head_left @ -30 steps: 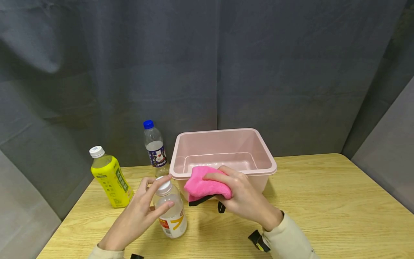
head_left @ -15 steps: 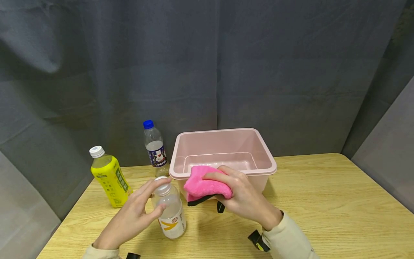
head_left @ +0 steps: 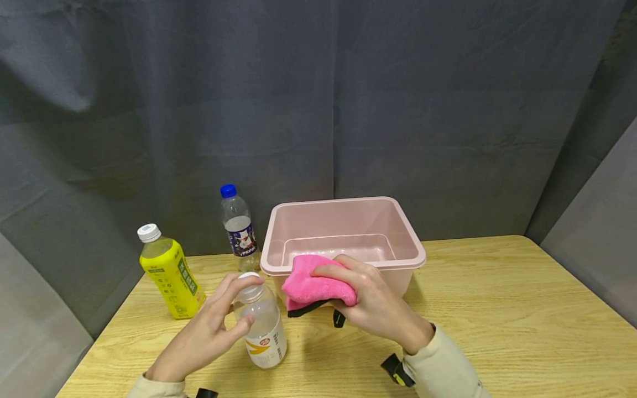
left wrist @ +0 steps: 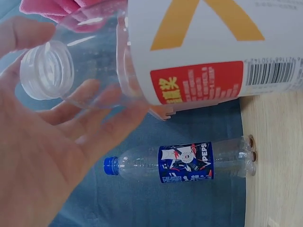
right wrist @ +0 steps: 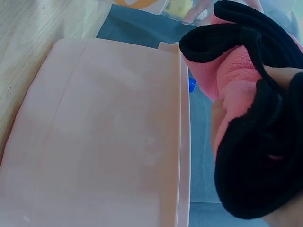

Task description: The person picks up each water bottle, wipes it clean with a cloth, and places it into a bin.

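In the head view my left hand (head_left: 211, 331) curls its fingers round the neck and shoulder of a clear plastic bottle (head_left: 266, 342) with a white top. An orange stroke crosses its white label; the left wrist view also shows a red patch and barcode on the same bottle (left wrist: 203, 82). My right hand (head_left: 370, 296) grips a folded pink cloth (head_left: 318, 282) with a black edge, in front of the tub's near rim. The cloth (right wrist: 236, 71) stands close to the bottle without clearly touching it. Its folds hide part of my right fingers in the right wrist view.
Behind the hands stands a pink plastic tub (head_left: 418, 260). A Pepsi bottle (head_left: 241, 235) with a blue cap is at its left, and a yellow-labelled bottle (head_left: 171, 276) leans in view farther left. A dark curtain (head_left: 448, 110) hangs behind the wooden table (head_left: 497, 320).
The clear bottle has turned in my left hand: the red label patch has gone from the head view and the label's text has come round. My right hand and the cloth have hardly moved.
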`<state>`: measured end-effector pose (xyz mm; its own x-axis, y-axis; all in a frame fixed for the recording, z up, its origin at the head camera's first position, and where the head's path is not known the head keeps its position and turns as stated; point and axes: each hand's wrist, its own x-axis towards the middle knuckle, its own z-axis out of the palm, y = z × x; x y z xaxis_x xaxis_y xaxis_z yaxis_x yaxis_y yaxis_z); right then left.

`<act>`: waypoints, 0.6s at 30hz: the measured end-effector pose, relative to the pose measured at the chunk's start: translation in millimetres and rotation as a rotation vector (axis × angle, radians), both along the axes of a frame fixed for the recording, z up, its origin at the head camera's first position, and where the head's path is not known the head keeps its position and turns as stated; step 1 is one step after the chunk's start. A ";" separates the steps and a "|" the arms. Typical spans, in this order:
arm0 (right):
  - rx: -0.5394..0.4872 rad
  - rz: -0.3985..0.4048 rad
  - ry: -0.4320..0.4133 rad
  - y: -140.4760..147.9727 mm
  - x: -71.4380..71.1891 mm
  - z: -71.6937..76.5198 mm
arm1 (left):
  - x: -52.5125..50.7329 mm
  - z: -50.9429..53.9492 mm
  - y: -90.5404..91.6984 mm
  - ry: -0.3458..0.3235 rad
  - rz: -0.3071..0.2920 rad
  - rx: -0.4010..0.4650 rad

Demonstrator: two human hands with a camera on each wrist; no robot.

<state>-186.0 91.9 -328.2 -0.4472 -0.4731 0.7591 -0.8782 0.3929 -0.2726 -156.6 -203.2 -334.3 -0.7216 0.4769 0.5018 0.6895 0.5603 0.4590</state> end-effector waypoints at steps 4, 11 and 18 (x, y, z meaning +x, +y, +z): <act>-0.059 0.016 0.003 -0.9 -0.2 0.6 | 0.1 0.4 -1.3 0.027 -0.013 0.006; -0.303 0.136 -0.015 -18.2 0.5 -7.0 | -0.8 0.3 -2.9 0.051 -0.018 0.006; -0.153 0.158 -0.086 -31.7 3.4 -20.7 | 0.6 1.5 -0.2 0.006 0.027 -0.013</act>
